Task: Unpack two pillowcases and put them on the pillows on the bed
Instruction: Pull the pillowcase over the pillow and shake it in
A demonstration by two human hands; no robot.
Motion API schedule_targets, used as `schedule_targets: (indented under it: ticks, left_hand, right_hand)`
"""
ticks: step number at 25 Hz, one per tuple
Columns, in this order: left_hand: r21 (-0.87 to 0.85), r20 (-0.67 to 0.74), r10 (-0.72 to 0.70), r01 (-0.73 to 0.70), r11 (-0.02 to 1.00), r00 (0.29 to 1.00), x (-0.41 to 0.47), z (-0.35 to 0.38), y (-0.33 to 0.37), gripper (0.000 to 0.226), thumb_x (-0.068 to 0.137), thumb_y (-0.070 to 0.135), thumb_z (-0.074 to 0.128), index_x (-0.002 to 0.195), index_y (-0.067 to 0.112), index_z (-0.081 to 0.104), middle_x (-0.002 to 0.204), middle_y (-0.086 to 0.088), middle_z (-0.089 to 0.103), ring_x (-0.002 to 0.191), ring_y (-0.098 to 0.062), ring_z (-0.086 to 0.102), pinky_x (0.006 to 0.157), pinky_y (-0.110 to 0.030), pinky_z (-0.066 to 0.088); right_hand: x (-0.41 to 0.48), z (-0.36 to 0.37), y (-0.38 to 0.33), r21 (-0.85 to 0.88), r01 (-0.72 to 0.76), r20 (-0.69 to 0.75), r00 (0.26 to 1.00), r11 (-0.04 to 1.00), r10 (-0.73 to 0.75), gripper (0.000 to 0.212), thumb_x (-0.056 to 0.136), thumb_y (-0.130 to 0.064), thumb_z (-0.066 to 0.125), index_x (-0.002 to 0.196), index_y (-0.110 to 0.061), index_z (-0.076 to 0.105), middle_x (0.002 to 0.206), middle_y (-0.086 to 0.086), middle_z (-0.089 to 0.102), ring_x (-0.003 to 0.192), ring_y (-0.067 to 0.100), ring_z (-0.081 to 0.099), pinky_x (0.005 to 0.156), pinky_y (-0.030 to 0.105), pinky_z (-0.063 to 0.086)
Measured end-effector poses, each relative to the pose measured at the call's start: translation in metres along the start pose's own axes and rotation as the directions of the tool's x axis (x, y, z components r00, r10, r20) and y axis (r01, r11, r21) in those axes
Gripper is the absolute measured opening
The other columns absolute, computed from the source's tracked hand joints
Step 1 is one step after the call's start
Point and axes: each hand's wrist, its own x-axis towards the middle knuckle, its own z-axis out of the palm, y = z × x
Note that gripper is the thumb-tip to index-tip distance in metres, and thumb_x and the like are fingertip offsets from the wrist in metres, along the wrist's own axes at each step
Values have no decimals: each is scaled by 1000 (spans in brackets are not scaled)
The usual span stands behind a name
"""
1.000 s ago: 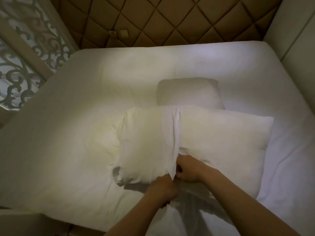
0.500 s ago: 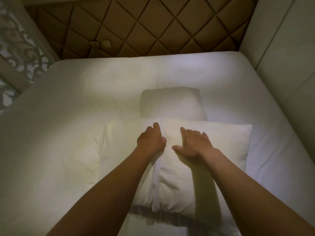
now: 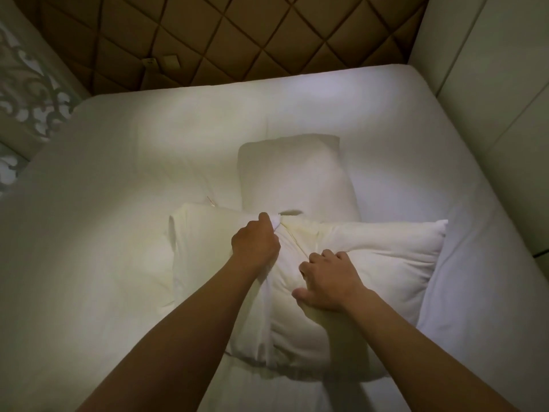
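Pillowcase (image 3: 208,251) half drawn over the near pillow (image 3: 386,257), mid-bed (image 3: 104,233).
Its bunched hem is gripped in the curled left hand (image 3: 255,243) at the pillow's far edge; the bare half is clutched by the right hand (image 3: 329,282), fingers bent into it. Just behind, a second pillow (image 3: 294,176) is overlapped; farther off, a quilted headboard (image 3: 237,40) is seen.

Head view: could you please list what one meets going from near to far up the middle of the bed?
near pillow → far pillow → bare sheet → headboard
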Motion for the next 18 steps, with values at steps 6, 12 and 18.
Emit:
schedule_targets:
  ticks: [6, 12, 18]
  left_hand:
    - [-128, 154, 67, -47, 991, 986, -48, -1, -26, 7, 91, 22, 42, 87, 18, 37, 81, -6, 52, 70, -23, 51, 61, -33, 41]
    - [-144, 207, 129, -100, 984, 970, -86, -27, -46, 12, 89, 25, 41, 79, 20, 40, 82, -7, 56, 75, -30, 59, 66, -34, 52]
    - [34, 221, 155, -166, 985, 963, -110, -27, -40, 18, 97, 35, 39, 91, 19, 45, 87, -3, 54, 79, -21, 53, 69, -31, 40]
  right_hand:
    - [-16, -19, -23, -53, 16, -201, 979, 998, -27, 53, 88, -59, 45, 122, -18, 51, 126, 10, 55, 114, 27, 50, 102, 47, 35]
    - [-5, -27, -26, -84, -79, -13, 997, 993, 78, 100, 71, -89, 38, 141, -17, 36, 142, 11, 48, 127, 32, 47, 109, 54, 28]
    - [-48, 17, -85, -48, 104, -56, 993, 993, -106, 55, 101, -49, 37, 145, -17, 36, 103, 5, 68, 83, 23, 67, 79, 36, 54]
